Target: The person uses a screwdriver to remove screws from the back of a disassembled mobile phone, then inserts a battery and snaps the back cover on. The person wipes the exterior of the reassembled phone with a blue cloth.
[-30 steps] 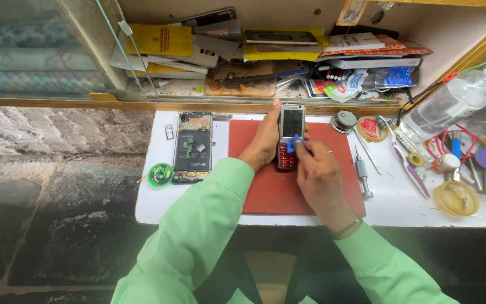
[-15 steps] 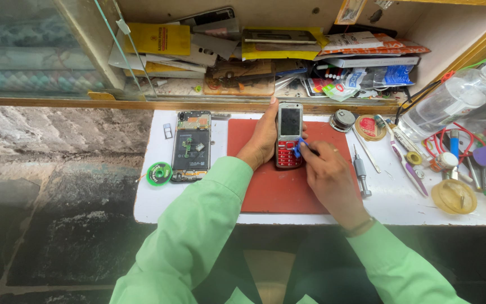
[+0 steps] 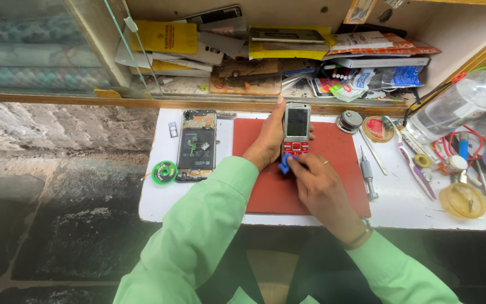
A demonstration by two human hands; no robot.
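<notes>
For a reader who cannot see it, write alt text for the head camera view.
A person's left hand holds a red keypad phone upright on a red mat while the right hand presses a small blue pick at its lower edge. An opened smartphone lies to the left on the white bench.

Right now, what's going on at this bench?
A person in green sleeves is working on a small red keypad phone over a red mat. The left hand holds the phone upright by its side, while the right hand presses a small blue pick against its lower edge. An opened smartphone lies to the left on the white table, with a green spool beside it. A screwdriver lies right of the mat.
</notes>
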